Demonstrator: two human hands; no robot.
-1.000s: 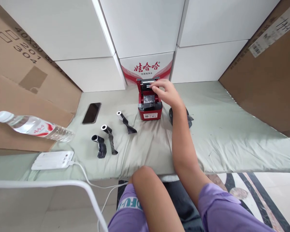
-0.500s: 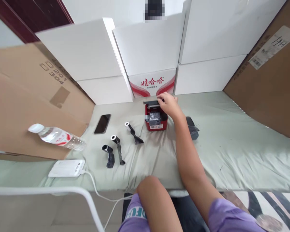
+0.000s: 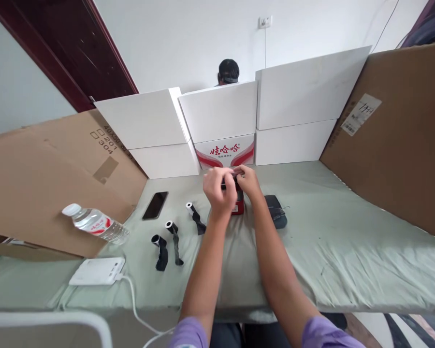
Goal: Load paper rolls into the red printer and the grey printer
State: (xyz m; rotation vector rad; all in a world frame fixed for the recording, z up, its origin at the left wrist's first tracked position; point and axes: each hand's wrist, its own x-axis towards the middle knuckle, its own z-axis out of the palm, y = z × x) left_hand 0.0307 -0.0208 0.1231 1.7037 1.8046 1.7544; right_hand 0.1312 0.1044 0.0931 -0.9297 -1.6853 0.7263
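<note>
A small red box-shaped device [image 3: 239,207], which looks like a mini label printer, stands in front of me, mostly hidden behind my hands and forearms. Its dark flip-up lid [image 3: 234,181] is raised. My left hand [image 3: 219,189] is closed at the lid's left side, fingers curled and thumb up. At the other side, my right hand [image 3: 249,181] pinches the lid, its fingertips close to those of the left. What lies inside the device is covered by my hands.
Left of my arms lie several small rolls [image 3: 169,226] with black strips trailing, a phone [image 3: 155,205], a water bottle [image 3: 97,226] and a white power bank [image 3: 96,271] with a cable. A dark pouch-like item [image 3: 276,211] lies right. White boxes [image 3: 221,113] and cardboard [image 3: 395,140] enclose the surface; a person's head shows behind.
My left hand has come into view and joined the right at the device. The right hand stays at the lid. My view has tilted up, showing more wall.
</note>
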